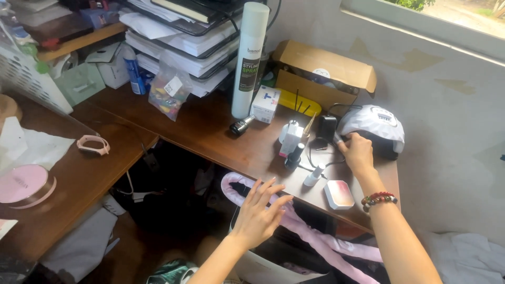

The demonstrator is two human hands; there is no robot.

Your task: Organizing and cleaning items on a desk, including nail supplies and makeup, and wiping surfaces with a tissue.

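Your right hand (357, 151) rests on the wooden desk (210, 131) at about 3 o'clock in the view, fingers curled around a small silvery tool (337, 138) right against the front of the white nail lamp (374, 126); the grip is closed on it, though how firmly cannot be told. A beaded bracelet (379, 199) sits on that wrist. Your left hand (259, 213) hovers at 6 o'clock below the desk edge, fingers spread and released, holding nothing, just above a pink padded band (294, 223) that loops over a dark bag (294, 257). Between the two hands, on the desk, a small white bottle (314, 175) lies tilted, and a pink rectangular case (339, 194) lies flat near the edge, just beside your right forearm. At 12 o'clock from the right hand stand a dark bottle (294, 156) and a white holder (291, 135). Farther back, at 11 o'clock, a tall white spray can (250, 58) stands upright, with a small white box (265, 104) just beside it and an open cardboard box (321, 73) behind against the wall. On the lower desk at 9 o'clock lie a round pink compact (23, 184) and a pink watch band (93, 144), well apart from both hands
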